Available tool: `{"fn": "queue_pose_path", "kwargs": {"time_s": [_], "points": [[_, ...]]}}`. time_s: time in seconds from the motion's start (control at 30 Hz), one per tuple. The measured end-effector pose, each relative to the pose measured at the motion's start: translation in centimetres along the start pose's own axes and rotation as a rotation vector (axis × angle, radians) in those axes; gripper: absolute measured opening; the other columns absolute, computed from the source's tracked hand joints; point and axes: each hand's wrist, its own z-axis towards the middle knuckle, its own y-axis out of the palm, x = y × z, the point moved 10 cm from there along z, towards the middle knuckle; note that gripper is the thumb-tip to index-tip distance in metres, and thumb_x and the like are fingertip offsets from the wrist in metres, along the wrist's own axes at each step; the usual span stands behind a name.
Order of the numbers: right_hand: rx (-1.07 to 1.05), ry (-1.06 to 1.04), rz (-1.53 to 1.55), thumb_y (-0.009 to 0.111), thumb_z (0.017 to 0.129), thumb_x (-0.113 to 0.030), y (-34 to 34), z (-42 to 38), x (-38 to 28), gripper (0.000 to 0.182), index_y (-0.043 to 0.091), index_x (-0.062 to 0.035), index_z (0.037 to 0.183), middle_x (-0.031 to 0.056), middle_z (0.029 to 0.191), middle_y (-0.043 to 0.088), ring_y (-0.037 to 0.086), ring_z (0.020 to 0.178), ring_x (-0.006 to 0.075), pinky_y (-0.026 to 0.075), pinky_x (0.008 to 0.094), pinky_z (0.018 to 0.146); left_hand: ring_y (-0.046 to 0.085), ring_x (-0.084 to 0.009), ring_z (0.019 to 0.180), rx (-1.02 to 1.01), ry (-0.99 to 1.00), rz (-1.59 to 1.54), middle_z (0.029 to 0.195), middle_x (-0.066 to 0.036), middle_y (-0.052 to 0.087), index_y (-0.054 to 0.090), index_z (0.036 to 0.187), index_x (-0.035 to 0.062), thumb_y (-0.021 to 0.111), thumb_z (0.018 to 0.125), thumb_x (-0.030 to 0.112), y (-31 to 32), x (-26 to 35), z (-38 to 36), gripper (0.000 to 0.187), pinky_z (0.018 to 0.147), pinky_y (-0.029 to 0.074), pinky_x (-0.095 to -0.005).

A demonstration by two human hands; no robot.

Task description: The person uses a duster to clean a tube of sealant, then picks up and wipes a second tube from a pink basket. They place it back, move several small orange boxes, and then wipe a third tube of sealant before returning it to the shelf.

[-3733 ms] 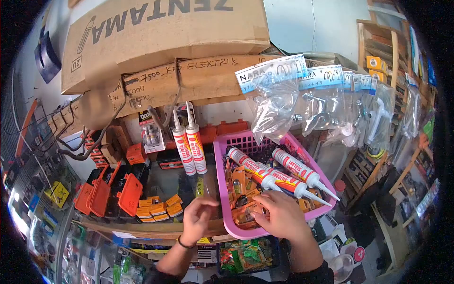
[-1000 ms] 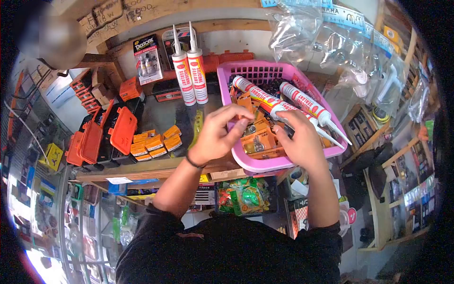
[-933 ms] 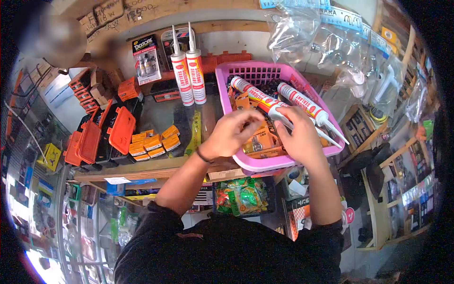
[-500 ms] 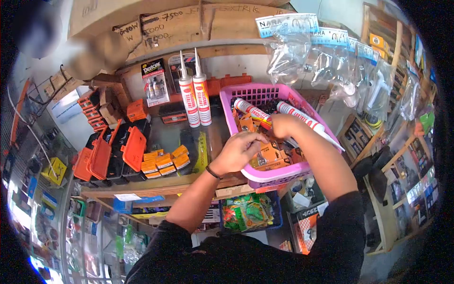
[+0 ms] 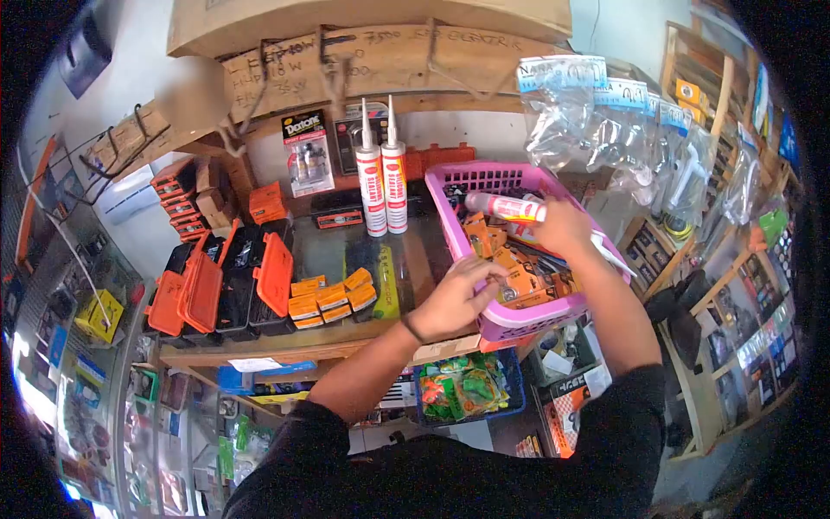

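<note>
A sealant tube [image 5: 516, 208] has just been raised at a tilt within the basket [image 5: 534, 310], its end grasped by the right hand [image 5: 566, 232]; more of the orange packs [image 5: 521, 275] is thereby exposed. The left hand [image 5: 451, 301] is held loosely open by the near rim, nothing seen gripped. Two tubes are stood upright on the counter [image 5: 324, 246].

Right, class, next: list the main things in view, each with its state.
Sealant pair: upright, side by side
Gripped tube: tilted, above the basket's contents
Pink basket: open-topped, well filled
Black cases: open, orange lids raised
Right hand: closed on a tube
Left hand: loosely curled, at the basket rim
</note>
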Motion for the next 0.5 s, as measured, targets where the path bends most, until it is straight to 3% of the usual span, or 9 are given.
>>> {"fn": "queue_pose_path", "kwargs": {"time_s": [0.07, 0.13, 0.17, 0.2, 0.23, 0.27, 0.33, 0.43, 0.5], "points": [[0.098, 0.033, 0.029, 0.061, 0.067, -0.035, -2.2, -2.3, 1.2, 0.04, 0.054, -0.0036, 0.09, 0.0155, 0.083, 0.059, 0.058, 0.077, 0.0304, 0.046, 0.0395, 0.067, 0.045, -0.027, 0.103, 0.018, -0.056, -0.155, 0.103, -0.014, 0.05, 0.051, 0.099, 0.0036, 0.05, 0.073, -0.003, -0.9, -0.4, -2.5, 0.026, 0.09, 0.034, -0.0345], [0.185, 0.089, 0.103, 0.063, 0.066, -0.035, -4.2, -5.5, 2.8, 0.039, 0.055, -0.0046, 0.089, 0.0149, 0.083, 0.059, 0.058, 0.076, 0.0304, 0.046, 0.0397, 0.066, 0.044, -0.0247, 0.107, -0.012, -0.064, -0.211, 0.106, -0.012, 0.05, 0.05, 0.1, 0.0017, 0.05, 0.076, -0.001, -2.2, -0.3, -5.7, 0.024, 0.093, 0.031, -0.0339], [0.2, 0.121, 0.127, 0.064, 0.065, -0.034, -5.7, -7.6, 3.3, 0.038, 0.056, -0.0049, 0.089, 0.0146, 0.083, 0.059, 0.058, 0.075, 0.0306, 0.046, 0.0392, 0.066, 0.046, -0.0207, 0.104, -0.069, -0.271, -0.183, 0.104, -0.011, 0.051, 0.05, 0.101, 0.0007, 0.048, 0.08, 0.001, -2.5, -1.5, -7.8, 0.022, 0.091, 0.033, -0.032], [0.287, 0.099, 0.207, 0.065, 0.065, -0.033, -6.9, -9.6, 4.0, 0.038, 0.056, -0.0045, 0.089, 0.0144, 0.084, 0.06, 0.059, 0.075, 0.0299, 0.046, 0.0381, 0.066, 0.048, -0.0167, 0.099, -0.114, -0.386, -0.352, 0.102, -0.009, 0.052, 0.05, 0.102, 0.0004, 0.045, 0.083, 0.004, -2.1, -3.7, -10.8, 0.02, 0.088, 0.036, -0.029], [0.365, 0.069, 0.278, 0.065, 0.065, -0.031, -7.9, -11.5, 4.7, 0.038, 0.057, -0.004, 0.09, 0.0142, 0.084, 0.06, 0.059, 0.074, 0.0292, 0.046, 0.0369, 0.066, 0.052, -0.0113, 0.088, -0.073, -0.421, -0.413, 0.098, -0.007, 0.056, 0.053, 0.098, 0.0032, 0.047, 0.083, 0.007, -3.1, -3.6, -12.8, 0.017, 0.071, 0.043, -0.0236], [0.378, 0.111, 0.311, 0.066, 0.064, -0.029, -8.6, -13.1, 5.3, 0.038, 0.057, -0.0034, 0.091, 0.0138, 0.084, 0.06, 0.059, 0.075, 0.0268, 0.046, 0.0349, 0.066, 0.053, -0.0102, 0.082, -0.069, -0.499, -0.346, 0.094, -0.006, 0.057, 0.054, 0.098, 0.0037, 0.047, 0.083, 0.007, -3.8, -4.0, -15.3, 0.017, 0.066, 0.043, -0.0202], [0.395, 0.163, 0.396, 0.07, 0.061, -0.026, -10.6, -15.6, 6.2, 0.04, 0.057, -0.0018, 0.091, 0.0123, 0.082, 0.061, 0.059, 0.074, 0.0217, 0.046, 0.0315, 0.065, 0.054, -0.0096, 0.078, -0.167, -0.66, -0.267, 0.088, -0.004, 0.059, 0.054, 0.097, 0.0023, 0.046, 0.084, 0.007, -4.7, -4.6, -20.7, 0.016, 0.067, 0.043, -0.0208], [0.337, 0.213, 0.373, 0.074, 0.054, -0.021, -14.8, -18.4, 5.2, 0.044, 0.057, 0.0006, 0.087, 0.0105, 0.078, 0.061, 0.059, 0.071, 0.0174, 0.045, 0.0287, 0.064, 0.054, -0.0103, 0.078, -0.011, -0.662, -0.366, 0.083, -0.005, 0.06, 0.054, 0.096, 0.0002, 0.046, 0.083, 0.005, -6.0, -4.2, -25.6, 0.016, 0.069, 0.043, -0.0224], [0.318, 0.084, 0.381, 0.074, 0.052, -0.02, -16.3, -19.4, 3.6, 0.043, 0.058, 0.0002, 0.086, 0.0102, 0.074, 0.06, 0.058, 0.068, 0.0187, 0.045, 0.0278, 0.063, 0.054, -0.0118, 0.078, 0.134, -0.775, -0.316, 0.085, -0.007, 0.059, 0.053, 0.095, -0.0016, 0.045, 0.083, 0.004, -7.9, -2.7, -27.3, 0.015, 0.071, 0.043, -0.0246]]}}
